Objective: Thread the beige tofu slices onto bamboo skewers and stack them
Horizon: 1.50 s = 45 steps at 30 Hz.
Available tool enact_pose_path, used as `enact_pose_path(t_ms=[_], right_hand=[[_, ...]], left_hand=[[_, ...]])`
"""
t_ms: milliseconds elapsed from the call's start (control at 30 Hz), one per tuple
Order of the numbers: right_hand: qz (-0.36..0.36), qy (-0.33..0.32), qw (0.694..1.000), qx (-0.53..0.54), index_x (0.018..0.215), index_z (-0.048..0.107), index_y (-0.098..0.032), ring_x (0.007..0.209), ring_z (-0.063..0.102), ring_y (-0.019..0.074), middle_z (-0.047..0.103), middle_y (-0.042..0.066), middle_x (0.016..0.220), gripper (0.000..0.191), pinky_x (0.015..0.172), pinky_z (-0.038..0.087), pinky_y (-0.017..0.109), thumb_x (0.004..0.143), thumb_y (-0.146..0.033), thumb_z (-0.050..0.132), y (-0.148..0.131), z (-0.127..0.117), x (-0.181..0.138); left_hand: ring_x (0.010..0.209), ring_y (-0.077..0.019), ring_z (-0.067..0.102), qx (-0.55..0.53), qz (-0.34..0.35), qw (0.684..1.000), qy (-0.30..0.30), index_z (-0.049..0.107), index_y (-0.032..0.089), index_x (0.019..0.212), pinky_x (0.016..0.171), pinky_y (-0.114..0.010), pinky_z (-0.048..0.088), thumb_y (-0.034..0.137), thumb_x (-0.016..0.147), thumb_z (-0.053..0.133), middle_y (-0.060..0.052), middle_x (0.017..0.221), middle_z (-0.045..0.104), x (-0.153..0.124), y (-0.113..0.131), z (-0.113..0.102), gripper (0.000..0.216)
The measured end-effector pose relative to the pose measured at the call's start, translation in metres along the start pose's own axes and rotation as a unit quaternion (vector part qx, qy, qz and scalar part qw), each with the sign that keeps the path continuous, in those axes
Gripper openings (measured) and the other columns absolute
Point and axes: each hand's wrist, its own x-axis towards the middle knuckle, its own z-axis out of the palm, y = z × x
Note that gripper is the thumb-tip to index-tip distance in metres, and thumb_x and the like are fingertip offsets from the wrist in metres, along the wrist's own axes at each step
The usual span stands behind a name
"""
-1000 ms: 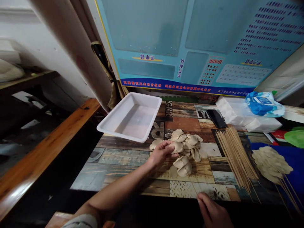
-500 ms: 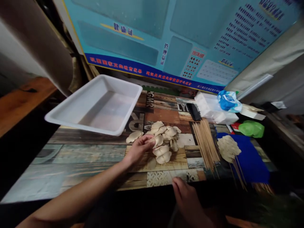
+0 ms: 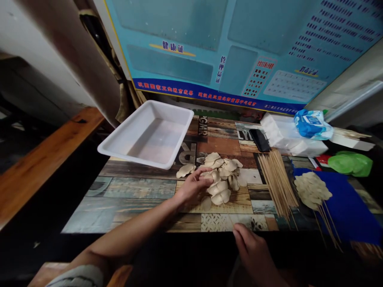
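My right hand [image 3: 253, 244] is closed around the lower end of a thin wooden skewer [image 3: 229, 216], at the table's near edge. Pale, flat, dough-like slices [image 3: 220, 193] are threaded on its upper part. At the skewer's top, my left hand [image 3: 195, 185] pinches another pale slice [image 3: 214, 175] between thumb and fingers; the skewer's tip is hidden. Just behind lies a heap of the same slices [image 3: 229, 166]. One or two slices [image 3: 186, 171] rest apart, to the left of the heap.
A white plastic tub [image 3: 136, 156] stands at the back left. Right of the heap are a bundle of bare skewers [image 3: 277, 183], a black phone [image 3: 259, 140] and a blue cloth [image 3: 348, 203] with filled skewers [image 3: 312, 190] on it. Behind are tissue packs [image 3: 314, 124] and a green bag [image 3: 350, 163].
The camera has turned left, so everything sits further right in the picture. Both hands keep nearly the same pose, the left at the slice and the right on the skewer.
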Motion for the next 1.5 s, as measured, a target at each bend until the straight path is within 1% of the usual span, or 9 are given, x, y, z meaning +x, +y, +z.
enact_pose_path(t_ms=[133,600,733,833,900,1000,1100,1200,1500], right_hand=[[-0.006,-0.009,1.000,0.011,0.089,0.060,-0.018,0.068,0.069,0.0149,0.071,0.005,0.074,0.035,0.062,0.053,0.020,0.095,-0.025,0.026,-0.002,0.001,0.001],[0.047,-0.056,0.996,0.056,0.087,0.057,-0.021,0.068,0.067,0.0168,0.069,0.004,0.076,0.030,0.061,0.050,0.026,0.094,-0.024,0.028,-0.004,0.009,0.000],[0.046,-0.056,0.996,0.052,0.085,0.056,-0.021,0.064,0.066,0.0165,0.068,0.002,0.072,0.030,0.058,0.049,0.026,0.093,-0.023,0.028,-0.004,0.009,0.001],[0.037,-0.025,0.998,0.049,0.084,0.056,-0.022,0.064,0.067,0.0157,0.069,0.003,0.074,0.029,0.058,0.050,0.025,0.093,-0.023,0.028,-0.001,0.007,0.001],[0.031,-0.006,0.998,0.049,0.084,0.056,-0.022,0.063,0.067,0.0152,0.069,0.002,0.073,0.029,0.057,0.050,0.024,0.093,-0.022,0.029,0.001,0.006,0.000],[0.030,0.003,0.998,0.050,0.085,0.056,-0.022,0.064,0.068,0.0155,0.070,0.002,0.074,0.028,0.057,0.050,0.024,0.092,-0.022,0.029,0.003,0.004,-0.001],[0.038,0.003,0.998,0.053,0.084,0.056,-0.022,0.064,0.068,0.0159,0.070,0.002,0.072,0.028,0.058,0.051,0.024,0.092,-0.022,0.030,0.004,0.003,-0.003],[0.047,-0.006,0.997,0.061,0.082,0.056,-0.022,0.062,0.067,0.0158,0.068,0.001,0.070,0.029,0.056,0.050,0.024,0.092,-0.022,0.029,0.004,0.003,-0.003],[0.022,-0.011,0.996,0.089,0.087,0.058,-0.021,0.067,0.068,0.0149,0.069,0.003,0.073,0.029,0.062,0.053,0.023,0.094,-0.024,0.029,0.003,0.006,-0.004]], left_hand=[[0.069,-0.0142,0.061,-0.117,-0.101,0.988,-0.031,0.061,0.014,0.092,0.066,-0.030,0.052,0.019,0.070,0.069,-0.005,0.083,0.064,0.000,-0.002,0.002,0.023],[0.066,-0.0126,0.062,-0.116,-0.149,0.981,-0.038,0.062,0.010,0.089,0.063,-0.024,0.050,0.013,0.072,0.067,-0.006,0.078,0.065,-0.013,-0.025,0.013,0.018],[0.066,-0.0115,0.058,-0.045,-0.153,0.984,-0.082,0.061,0.010,0.090,0.063,-0.024,0.046,0.028,0.070,0.071,-0.005,0.078,0.062,-0.017,-0.027,0.018,0.029],[0.069,-0.0124,0.056,0.130,-0.055,0.984,-0.109,0.061,0.013,0.093,0.066,-0.025,0.044,0.039,0.074,0.065,-0.005,0.081,0.060,-0.013,-0.008,0.011,0.033],[0.075,-0.0150,0.055,0.339,0.065,0.936,-0.077,0.061,0.016,0.093,0.070,-0.027,0.043,0.037,0.075,0.063,-0.005,0.085,0.058,-0.010,0.012,-0.001,0.027],[0.087,-0.0215,0.053,0.614,0.217,0.758,0.045,0.061,0.018,0.087,0.079,-0.034,0.042,0.025,0.072,0.065,-0.007,0.092,0.056,-0.008,0.035,-0.026,0.017],[0.089,-0.0238,0.052,0.727,0.238,0.636,0.104,0.058,0.019,0.092,0.079,-0.037,0.043,0.018,0.071,0.063,-0.009,0.095,0.055,-0.009,0.042,-0.051,0.022],[0.082,-0.0217,0.055,0.754,0.218,0.612,0.099,0.059,0.019,0.093,0.073,-0.033,0.044,0.014,0.076,0.055,-0.008,0.089,0.057,-0.006,0.039,-0.066,0.019],[0.082,-0.0185,0.057,0.693,0.302,0.647,0.094,0.061,0.018,0.085,0.075,-0.030,0.045,0.027,0.083,0.050,-0.008,0.090,0.059,-0.002,0.045,-0.047,0.015]])
